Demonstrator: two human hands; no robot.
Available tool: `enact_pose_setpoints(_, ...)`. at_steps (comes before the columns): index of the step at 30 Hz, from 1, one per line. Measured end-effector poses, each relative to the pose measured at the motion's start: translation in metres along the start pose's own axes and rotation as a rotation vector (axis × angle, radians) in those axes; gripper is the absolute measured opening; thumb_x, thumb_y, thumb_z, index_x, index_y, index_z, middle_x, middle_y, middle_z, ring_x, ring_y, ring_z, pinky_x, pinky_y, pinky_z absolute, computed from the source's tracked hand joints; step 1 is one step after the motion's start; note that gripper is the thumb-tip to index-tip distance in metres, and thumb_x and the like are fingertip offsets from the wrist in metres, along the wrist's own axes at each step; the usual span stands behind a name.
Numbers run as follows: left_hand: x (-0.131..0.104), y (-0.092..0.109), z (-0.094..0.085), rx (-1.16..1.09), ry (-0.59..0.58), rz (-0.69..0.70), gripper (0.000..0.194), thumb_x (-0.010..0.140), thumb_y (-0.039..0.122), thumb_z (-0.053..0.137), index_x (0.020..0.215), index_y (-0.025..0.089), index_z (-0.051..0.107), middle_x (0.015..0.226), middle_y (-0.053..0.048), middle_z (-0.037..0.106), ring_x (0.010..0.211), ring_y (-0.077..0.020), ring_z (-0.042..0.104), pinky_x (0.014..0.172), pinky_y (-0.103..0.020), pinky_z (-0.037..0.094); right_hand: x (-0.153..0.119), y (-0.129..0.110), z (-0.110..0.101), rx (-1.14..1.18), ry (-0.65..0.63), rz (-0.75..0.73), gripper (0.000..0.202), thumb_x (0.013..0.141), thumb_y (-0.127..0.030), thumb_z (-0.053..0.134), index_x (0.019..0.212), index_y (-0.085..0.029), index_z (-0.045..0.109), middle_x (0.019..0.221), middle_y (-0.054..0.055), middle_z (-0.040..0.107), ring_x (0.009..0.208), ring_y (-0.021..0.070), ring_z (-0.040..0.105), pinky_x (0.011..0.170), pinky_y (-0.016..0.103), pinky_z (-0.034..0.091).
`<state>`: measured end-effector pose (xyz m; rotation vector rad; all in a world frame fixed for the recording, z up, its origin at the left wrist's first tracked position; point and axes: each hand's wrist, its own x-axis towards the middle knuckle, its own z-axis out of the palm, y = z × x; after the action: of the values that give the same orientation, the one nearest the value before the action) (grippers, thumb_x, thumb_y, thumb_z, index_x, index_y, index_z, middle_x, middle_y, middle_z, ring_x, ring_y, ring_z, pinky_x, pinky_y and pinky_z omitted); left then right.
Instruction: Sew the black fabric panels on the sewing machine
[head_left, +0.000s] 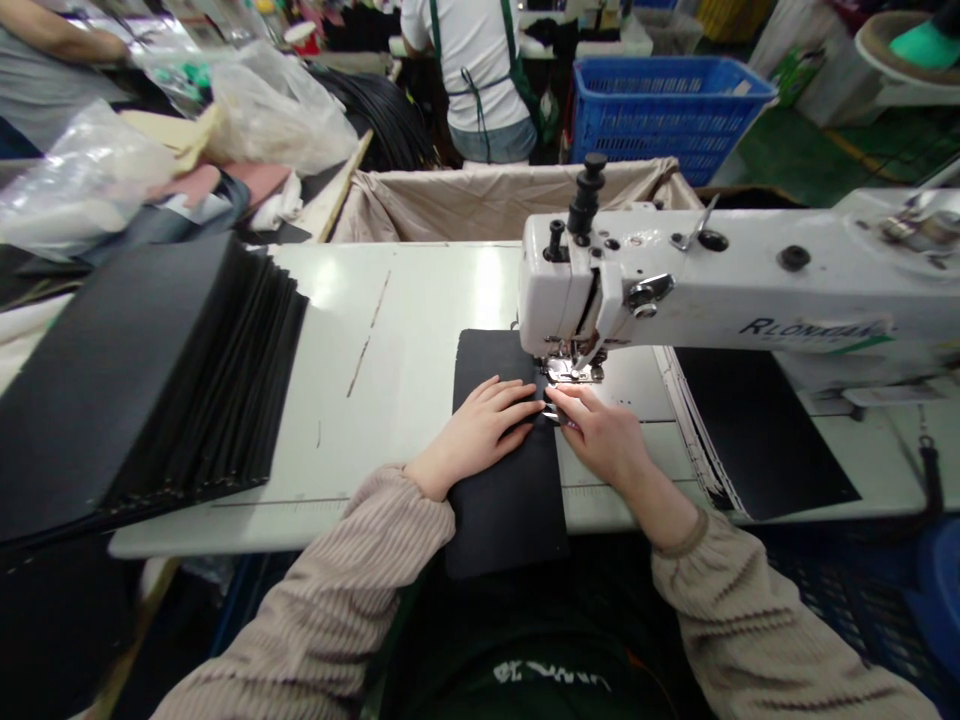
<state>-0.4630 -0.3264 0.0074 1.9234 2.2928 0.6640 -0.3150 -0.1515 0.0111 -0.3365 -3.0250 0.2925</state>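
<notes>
A black rectangular panel (pixel 506 520) lies under the presser foot of a white sewing machine (pixel 712 280), its near end hanging over the table's front edge. My left hand (pixel 480 425) rests flat on the panel with fingers stretched toward the foot. Close to the needle area, my right hand (pixel 607 435) is closed around small metal thread snips (pixel 553 413), whose blades point left at the panel's right edge. The fingertips of both hands nearly meet just in front of the presser foot (pixel 574 372). Part of the snips is hidden in my right palm.
A tall stack of black panels (pixel 120 370) stands at the left; more black panels (pixel 757 430) lie right of the needle. Behind the table (pixel 360 380) are a cloth-lined bin (pixel 450 205), a blue crate (pixel 667 110) and a seated person (pixel 484 70). Plastic bags (pixel 277 110) lie back left.
</notes>
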Motion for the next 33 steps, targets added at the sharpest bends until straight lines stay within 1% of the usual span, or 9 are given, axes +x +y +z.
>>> enact_pose_setpoints(8, -0.0006, -0.0006, 0.0005, 0.021, -0.009, 0.0, 0.036, 0.098, 0.029, 0.049, 0.133, 0.029, 0.056, 0.144, -0.005, 0.052, 0.138, -0.0223, 0.042, 0.12, -0.05, 0.026, -0.0002, -0.0001, 0.0003, 0.018, 0.016, -0.002, 0.048, 0.096, -0.029, 0.043, 0.144, -0.031, 0.047, 0.142, 0.001, 0.055, 0.098, 0.0189, 0.065, 0.073, 0.029, 0.049)
enact_pose_setpoints(13, -0.0006, -0.0005, 0.0002, 0.02, -0.007, 0.001, 0.035, 0.099, 0.029, 0.048, 0.133, 0.029, 0.057, 0.144, -0.004, 0.052, 0.137, -0.0224, 0.043, 0.12, -0.05, 0.027, -0.0005, 0.0, 0.0005, 0.011, 0.01, -0.003, 0.048, 0.097, -0.03, 0.042, 0.145, -0.031, 0.047, 0.142, 0.003, 0.054, 0.099, 0.0193, 0.065, 0.074, 0.029, 0.049)
enact_pose_setpoints(16, -0.0005, -0.0003, 0.0, 0.021, -0.011, 0.0, 0.035, 0.099, 0.03, 0.047, 0.133, 0.029, 0.057, 0.145, -0.005, 0.051, 0.137, -0.0225, 0.043, 0.12, -0.05, 0.027, -0.0007, 0.0001, 0.0009, 0.01, 0.013, 0.001, 0.048, 0.097, -0.03, 0.042, 0.144, -0.031, 0.047, 0.142, 0.002, 0.054, 0.098, 0.0191, 0.065, 0.072, 0.029, 0.049)
enact_pose_setpoints(33, -0.001, -0.0009, 0.0006, 0.004, 0.013, -0.015, 0.036, 0.099, 0.025, 0.047, 0.134, 0.03, 0.056, 0.144, -0.004, 0.052, 0.136, -0.0228, 0.044, 0.118, -0.052, 0.029, -0.0005, 0.0011, 0.0017, 0.02, 0.005, -0.002, 0.048, 0.096, -0.029, 0.041, 0.144, -0.03, 0.047, 0.143, 0.003, 0.054, 0.102, 0.0198, 0.064, 0.076, 0.03, 0.051)
